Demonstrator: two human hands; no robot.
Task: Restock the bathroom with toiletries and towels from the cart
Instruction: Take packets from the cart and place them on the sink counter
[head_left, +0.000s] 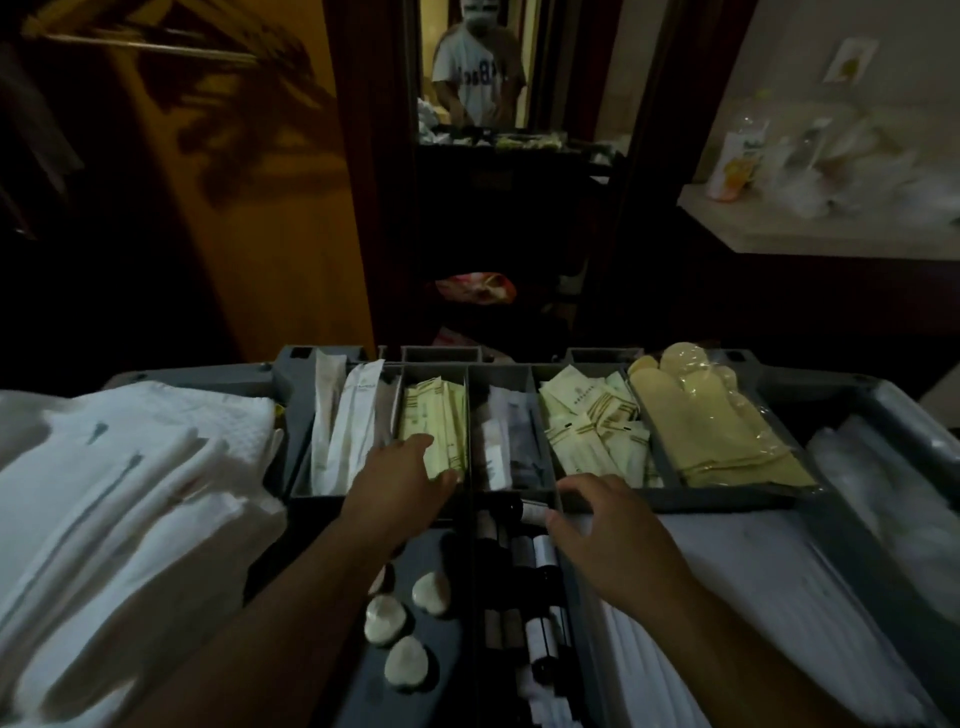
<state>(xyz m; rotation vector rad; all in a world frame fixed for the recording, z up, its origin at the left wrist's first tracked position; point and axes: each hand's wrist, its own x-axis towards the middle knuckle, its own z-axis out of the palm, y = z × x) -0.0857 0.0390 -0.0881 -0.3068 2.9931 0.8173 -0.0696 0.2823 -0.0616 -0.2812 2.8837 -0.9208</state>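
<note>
Head view: left hand (400, 483) pinches packets (431, 415) in their cart (727, 500) slot; right hand (608, 530) curls over bottles (544, 553), grip unclear. Best lift a few packets straight up, leaving the rest stacked.
</note>
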